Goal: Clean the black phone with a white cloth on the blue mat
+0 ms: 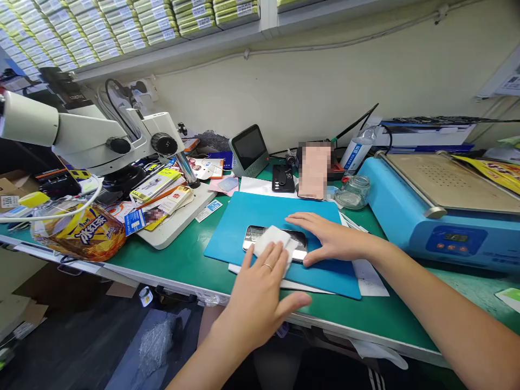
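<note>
A phone (300, 252) with a dark, glossy face and a light rim lies flat on a blue mat (227, 216). My left hand (260, 287) presses a folded white tissue (273, 236) onto its middle, fingers stretched over the tissue and thumb spread to the right. The tissue and fingers hide part of the phone. At the phone's right end is my right hand (331, 238), thumb and fingers apart. Its thumb tip is at the lower right corner, its fingertips by the upper edge. Whether those fingertips touch the phone I cannot tell.
A microscope (93, 135) and a bottle of brown drink (81, 227) stand left. Behind the mat are a grey screen device (249, 151), a black phone (283, 179) and a glass jar (353, 192). To the right sits a blue heating plate machine (447, 216).
</note>
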Demonstrator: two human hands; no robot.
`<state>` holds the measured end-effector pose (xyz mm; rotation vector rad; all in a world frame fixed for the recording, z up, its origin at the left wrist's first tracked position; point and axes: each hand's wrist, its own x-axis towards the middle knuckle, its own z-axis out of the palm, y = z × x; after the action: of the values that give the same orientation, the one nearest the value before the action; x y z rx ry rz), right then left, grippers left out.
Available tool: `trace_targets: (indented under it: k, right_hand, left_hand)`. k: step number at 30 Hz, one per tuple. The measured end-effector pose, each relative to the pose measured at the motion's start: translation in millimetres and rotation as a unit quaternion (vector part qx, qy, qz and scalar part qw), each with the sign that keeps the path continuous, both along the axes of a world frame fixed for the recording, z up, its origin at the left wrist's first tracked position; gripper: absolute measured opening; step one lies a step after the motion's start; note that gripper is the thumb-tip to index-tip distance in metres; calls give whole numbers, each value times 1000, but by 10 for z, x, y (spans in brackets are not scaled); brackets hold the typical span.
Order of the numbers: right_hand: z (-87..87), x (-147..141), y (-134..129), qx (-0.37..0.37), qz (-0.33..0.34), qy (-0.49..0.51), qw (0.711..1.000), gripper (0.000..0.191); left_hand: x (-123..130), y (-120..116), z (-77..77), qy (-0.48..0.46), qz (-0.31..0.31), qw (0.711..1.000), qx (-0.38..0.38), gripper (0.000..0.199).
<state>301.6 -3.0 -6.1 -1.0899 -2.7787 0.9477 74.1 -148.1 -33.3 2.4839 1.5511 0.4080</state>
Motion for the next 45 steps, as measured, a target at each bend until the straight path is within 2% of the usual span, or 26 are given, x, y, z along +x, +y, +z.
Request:
trace_targets:
  k: [5, 9, 13, 16, 19, 22, 25, 30, 33, 36, 41, 45]
  right_hand:
    - [6, 5, -8, -7, -8, 0, 1000, 110]
    - [32, -2, -14, -16, -14, -16, 1000, 112]
    - [20, 1, 2, -3, -6, -14, 1000, 110]
    - [-6, 1, 11, 0, -4, -14, 1000, 107]
    - [-25, -3, 4, 5, -4, 0, 1000, 105]
    - [-26, -5, -8, 10, -5, 10, 1000, 105]
    - [-18, -4, -12, 11, -6, 7, 1000, 108]
    - [-8, 2, -12, 4, -4, -3, 1000, 110]
    - [5, 3, -19, -5, -9, -12, 1000, 113]
    - [20, -1, -23, -13, -15, -24, 1000, 116]
    - [28, -11, -14, -10, -14, -29, 999, 116]
    - [27, -20, -13, -7, -11, -28, 1000, 113]
  left_hand:
    - [-349, 42, -39, 47, 57, 997, 11, 69]
    - [-363, 202, -59, 58, 82, 995, 5, 72]
    - [-140, 388, -27, 60, 91, 994, 7, 82]
    - [146, 464, 22, 43, 63, 997, 8, 90]
    - [421, 461, 50, 8, 15, 1000, 13, 93]
    - [534, 386, 49, -14, -10, 1000, 14, 92]
    - [428, 233, 26, -20, -24, 999, 9, 86]
    - [-12, -48, -47, 16, -4, 999, 28, 75]
    - [-248, -70, -101, 48, 34, 997, 47, 70]
    - [-367, 33, -139, 63, 59, 995, 53, 67]
    - [-320, 310, -79, 57, 80, 995, 22, 74]
    - [-44, 474, 28, 37, 54, 998, 6, 82]
